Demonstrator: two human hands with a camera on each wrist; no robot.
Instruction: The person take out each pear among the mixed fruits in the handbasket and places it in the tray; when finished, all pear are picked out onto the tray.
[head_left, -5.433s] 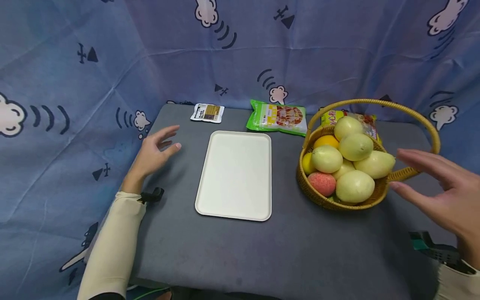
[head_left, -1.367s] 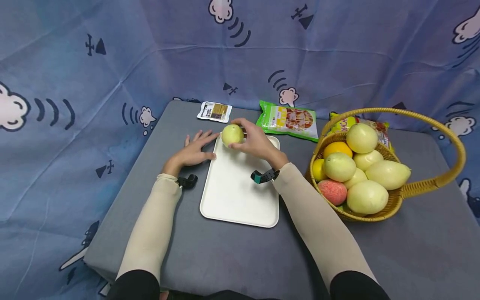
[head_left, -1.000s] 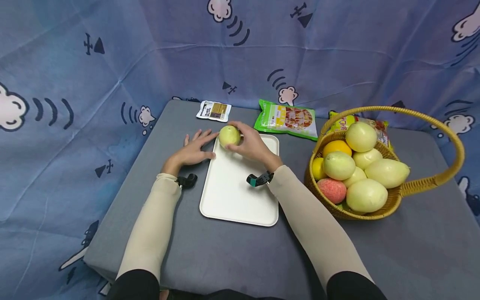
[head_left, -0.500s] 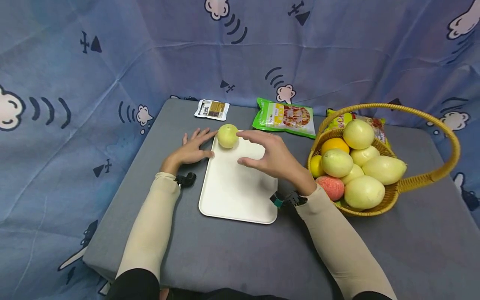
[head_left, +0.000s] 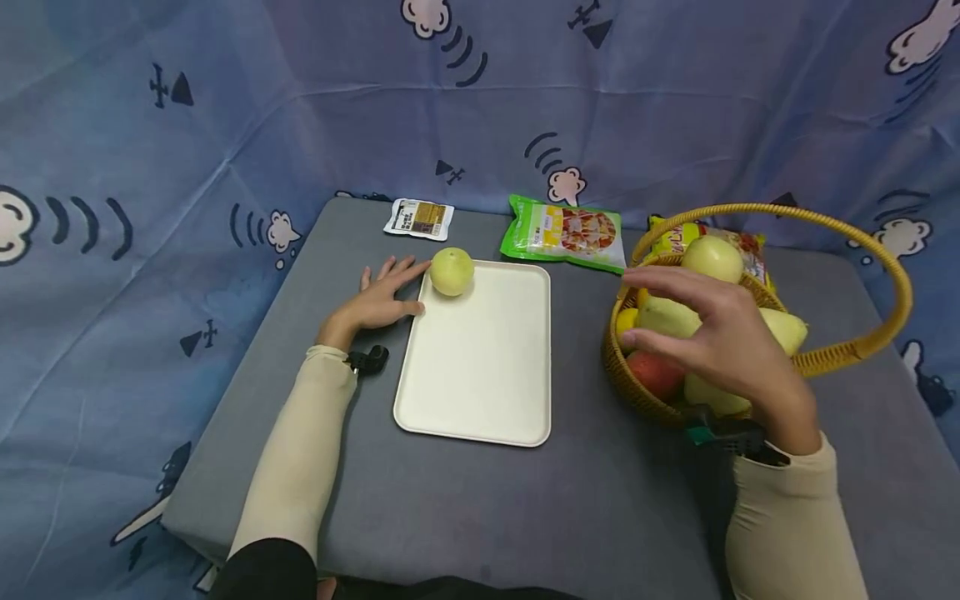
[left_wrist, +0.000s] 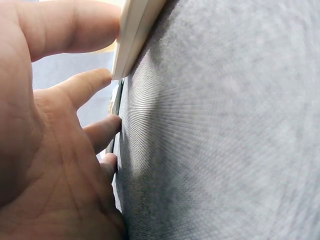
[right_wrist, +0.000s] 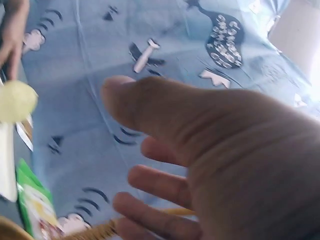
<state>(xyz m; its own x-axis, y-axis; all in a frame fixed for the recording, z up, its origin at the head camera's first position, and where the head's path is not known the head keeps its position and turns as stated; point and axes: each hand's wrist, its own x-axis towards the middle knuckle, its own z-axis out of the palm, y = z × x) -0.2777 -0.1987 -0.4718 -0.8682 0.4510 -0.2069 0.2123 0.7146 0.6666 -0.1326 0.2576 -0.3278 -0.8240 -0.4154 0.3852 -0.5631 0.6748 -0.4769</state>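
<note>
Fruit (head_left: 452,272), round & pale green, sits in the far L corner of the white tray (head_left: 480,358), and the L hand (head_left: 372,304) is right beside it! Fingers splayed & loose there, no grasp on anything, thumb tip up against the tray's L rim, index reaching to the far corner, v. close to the fruit; index-to-fruit contact, can't tell. L wrist cam backs it up: thumb & index tips at the tray's outer wall, the other fingers lower, by the gray surface (head_left: 562,517).

Over to the R hand (head_left: 720,333), well apart from the tray, out over the wicker basket (head_left: 630,387): fingers released & curved, wide gap btwn thumb & the rest, nothing held. Touching the pile below or not? Can't tell. In that basket: several pale-green pieces (head_left: 712,258) w/ a red one (head_left: 654,375) & a yellow one (head_left: 626,320) at the near L side, partly hidden by the hand.

Back row now: small white pouch (head_left: 418,218) past the tray's far L corner, green pkg (head_left: 562,233) just beyond the far R, yellow pkg (head_left: 669,239) tucked behind the basket. Blue cartoon-print cloth (head_left: 337,50) hangs behind it all.
</note>
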